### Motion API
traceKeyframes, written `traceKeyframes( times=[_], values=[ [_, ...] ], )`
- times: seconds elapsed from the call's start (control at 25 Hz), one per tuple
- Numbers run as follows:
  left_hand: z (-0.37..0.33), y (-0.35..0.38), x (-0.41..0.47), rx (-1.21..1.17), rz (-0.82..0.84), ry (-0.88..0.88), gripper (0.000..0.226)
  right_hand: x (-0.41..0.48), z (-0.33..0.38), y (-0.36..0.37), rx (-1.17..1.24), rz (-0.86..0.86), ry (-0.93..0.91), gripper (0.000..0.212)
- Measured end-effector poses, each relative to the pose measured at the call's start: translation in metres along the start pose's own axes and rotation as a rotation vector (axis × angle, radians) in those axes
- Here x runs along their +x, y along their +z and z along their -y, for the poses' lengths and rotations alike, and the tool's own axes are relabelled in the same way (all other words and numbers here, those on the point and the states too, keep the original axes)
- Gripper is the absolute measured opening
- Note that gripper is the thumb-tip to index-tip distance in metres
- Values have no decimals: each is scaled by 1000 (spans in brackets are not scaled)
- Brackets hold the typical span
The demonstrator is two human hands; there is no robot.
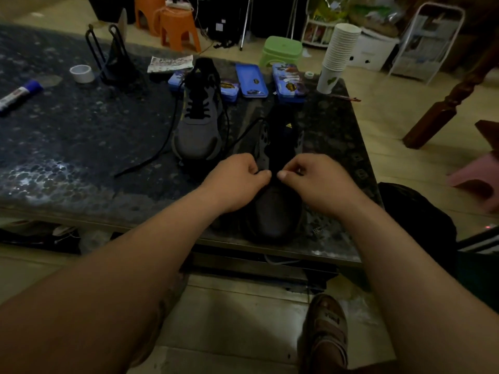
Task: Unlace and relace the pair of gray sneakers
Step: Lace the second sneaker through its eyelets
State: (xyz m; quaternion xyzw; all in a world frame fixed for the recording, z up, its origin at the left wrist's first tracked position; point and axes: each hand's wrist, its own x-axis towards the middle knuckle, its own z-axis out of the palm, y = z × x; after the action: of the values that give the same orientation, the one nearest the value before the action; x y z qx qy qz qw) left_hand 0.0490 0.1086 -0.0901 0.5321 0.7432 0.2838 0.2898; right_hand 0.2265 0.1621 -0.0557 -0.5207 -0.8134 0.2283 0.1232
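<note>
Two gray sneakers stand on the dark speckled table [67,147]. The far sneaker [198,122] is laced with a black lace whose loose ends trail off to both sides. The near sneaker [275,201] points its toe at me, its tongue dark with a yellow logo. My left hand [237,179] pinches a black lace [243,136] at the lowest eyelets of the near sneaker; that lace runs up and away over the shoe's left flap. My right hand [310,179] has its fingers curled at the opposite eyelets; the lace under them is hidden.
Behind the sneakers lie several blue tins [251,81], a stack of paper cups [337,55], a roll of white tape [81,73], a black stand [116,58] and a glue stick [20,95]. A green stool [280,51] and orange stools [178,25] stand beyond the table.
</note>
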Motion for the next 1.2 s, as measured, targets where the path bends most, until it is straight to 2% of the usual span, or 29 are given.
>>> traceKeyframes(
  times=[0.16,0.24,0.32,0.48,0.6,0.76,0.8,0.84,0.92,1.04,1.12,1.2],
  values=[
    [-3,-14,1,-598,132,-90,26,2,9,5,-60,0,-4,17],
    [-4,-23,0,-720,114,-154,24,4,9,7,-21,8,4,18],
    [-2,-24,2,-621,55,-139,20,6,11,10,-19,17,10,16],
    [1,-4,3,31,-22,44,30,13,14,11,68,56,4,24],
    [0,3,4,65,-75,13,32,8,13,2,274,151,40,36],
    [1,2,6,10,-65,-12,34,-3,-10,-42,725,68,270,24],
    [0,1,6,16,-63,-10,33,-8,-19,-51,777,75,314,24],
    [1,2,6,29,-65,-10,31,-14,-27,-55,708,91,323,24],
    [2,1,7,45,-75,2,28,-19,-39,-49,341,130,266,23],
    [3,1,8,24,-80,45,27,-15,-32,-26,-54,-13,56,18],
    [3,3,8,22,-97,67,27,-8,-15,-15,-179,-195,-123,23],
    [4,5,7,32,-111,76,27,0,1,-2,-176,-231,-234,21]
  ],
)
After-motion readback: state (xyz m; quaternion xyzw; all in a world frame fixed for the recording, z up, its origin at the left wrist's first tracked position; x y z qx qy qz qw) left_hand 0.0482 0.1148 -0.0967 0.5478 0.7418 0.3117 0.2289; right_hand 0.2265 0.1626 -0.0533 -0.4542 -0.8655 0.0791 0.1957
